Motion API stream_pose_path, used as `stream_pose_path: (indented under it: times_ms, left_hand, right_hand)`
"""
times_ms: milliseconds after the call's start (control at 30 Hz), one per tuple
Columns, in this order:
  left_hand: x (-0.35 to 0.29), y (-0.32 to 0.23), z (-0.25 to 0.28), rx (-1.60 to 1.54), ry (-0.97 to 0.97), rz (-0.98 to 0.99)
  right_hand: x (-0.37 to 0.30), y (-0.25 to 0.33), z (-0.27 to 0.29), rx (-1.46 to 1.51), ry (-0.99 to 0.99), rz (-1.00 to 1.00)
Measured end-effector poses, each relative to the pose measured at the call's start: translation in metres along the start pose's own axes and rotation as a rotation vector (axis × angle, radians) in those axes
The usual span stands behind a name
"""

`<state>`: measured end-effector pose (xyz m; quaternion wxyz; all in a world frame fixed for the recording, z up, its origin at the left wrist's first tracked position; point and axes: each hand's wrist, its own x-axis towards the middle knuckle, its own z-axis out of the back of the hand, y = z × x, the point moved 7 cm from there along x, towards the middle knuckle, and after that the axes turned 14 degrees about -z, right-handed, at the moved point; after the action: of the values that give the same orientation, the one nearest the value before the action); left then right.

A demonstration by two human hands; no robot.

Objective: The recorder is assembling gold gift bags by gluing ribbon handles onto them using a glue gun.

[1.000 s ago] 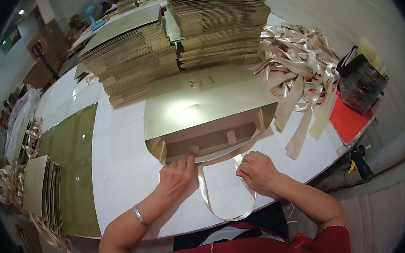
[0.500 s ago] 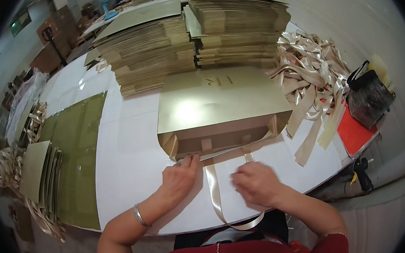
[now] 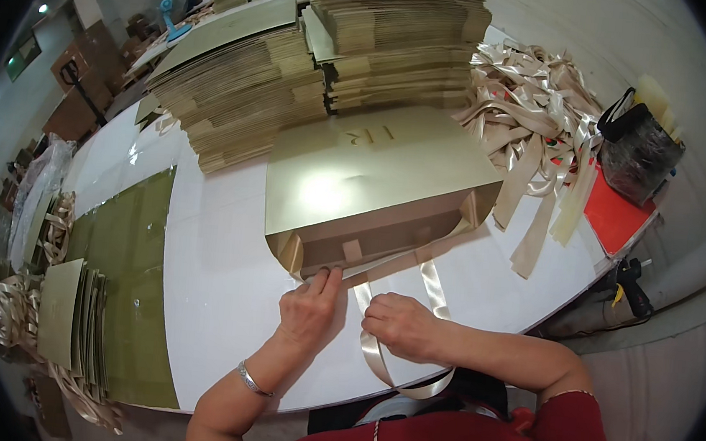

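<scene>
Several flat gold paper bags (image 3: 61, 313) lean together far left, beside an olive-green rectangular sheet (image 3: 132, 294) on the white counter (image 3: 222, 276). Next, two tall stacks of flat gold bags, left (image 3: 238, 97) and right (image 3: 402, 48). Left hand (image 3: 307, 313): fingers nearly together at the lower mouth edge of an opened gold paper bag (image 3: 391, 165); cannot tell if they pinch it. Bag lies on its side before the stacks, mouth facing the person. Cream satin ribbon (image 3: 433, 290) loops from that edge toward the body. Right hand (image 3: 402, 327): fingers curled closed on the loop's left strand. Farther right: tangled cream ribbon heap (image 3: 539, 111), red flat sheet (image 3: 618, 214), black plastic-wrapped container (image 3: 639, 162) with pale yellow sticks.
</scene>
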<state>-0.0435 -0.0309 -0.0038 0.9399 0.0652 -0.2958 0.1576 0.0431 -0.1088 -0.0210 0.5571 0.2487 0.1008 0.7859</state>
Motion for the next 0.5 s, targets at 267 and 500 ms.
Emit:
stream_pose_path:
  times_ms: [267, 500]
  left_hand:
    - [0.0, -0.014, 0.011, -0.136, 0.058, 0.009]
    - [0.044, -0.032, -0.001, -0.094, 0.195, -0.049]
  right_hand:
    - [-0.025, -0.06, 0.103, 0.015, -0.38, -0.479]
    - [-0.052, -0.094, 0.076, -0.341, -0.183, -0.508]
